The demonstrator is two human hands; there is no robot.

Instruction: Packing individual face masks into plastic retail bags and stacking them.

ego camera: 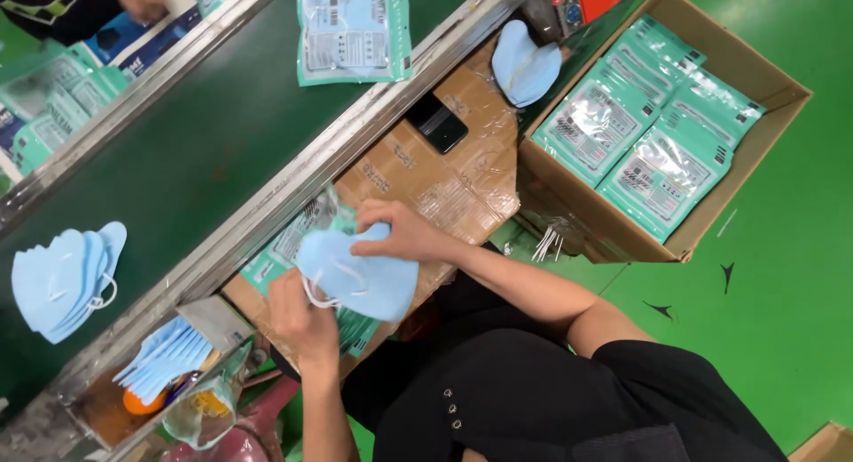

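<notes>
I've got the folded pale-blue fabric mask (360, 280) pinched in both hands: left hand (306, 320) gripping its near edge by the ear loop, right hand (400, 234) clamped on the far edge, over the clear-and-green plastic pouch (298, 240), lined up with its mouth.

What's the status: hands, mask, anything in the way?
Left hand and right hand both grip folded light-blue face mask. Clear-and-teal pouch beneath. Nothing in the way.

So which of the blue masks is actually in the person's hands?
The blue mask over the taped carton, gripped by both the left hand and right hand. The other masks lie untouched on the belt, in the tray and by the open box.
</notes>
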